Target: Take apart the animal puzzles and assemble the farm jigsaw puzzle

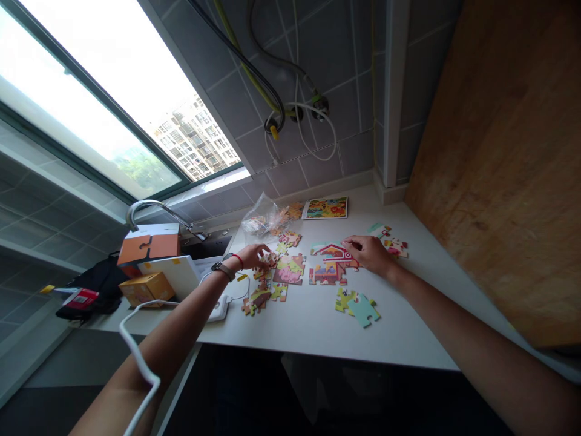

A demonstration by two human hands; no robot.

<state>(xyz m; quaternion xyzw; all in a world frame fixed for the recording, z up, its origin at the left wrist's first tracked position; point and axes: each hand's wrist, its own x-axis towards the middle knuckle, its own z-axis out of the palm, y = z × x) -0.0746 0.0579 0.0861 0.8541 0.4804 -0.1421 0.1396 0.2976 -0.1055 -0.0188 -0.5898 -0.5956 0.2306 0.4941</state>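
My left hand [249, 257] reaches over a loose cluster of jigsaw puzzle pieces [272, 259], its fingers curved and apart. A wristwatch and a red band circle that wrist. To the right, my right hand [368, 252] has its fingertips pinched at the upper right edge of a partly joined red barn section [331, 274], on a puzzle piece mostly hidden by the fingers. Between the hands lies a joined pink pig section [289, 269]. Nearer me are a brown-and-green group of pieces [256, 300] and a pale green piece [364, 310] overlapping a yellow-green one.
A clear plastic bag [262, 217] of pieces and a colourful picture card [325, 208] lie at the back. More pieces [396, 247] sit beyond my right hand. At left are a yellow box [147, 289], an orange box [147, 249], a faucet [158, 206] and a white cable [136, 351].
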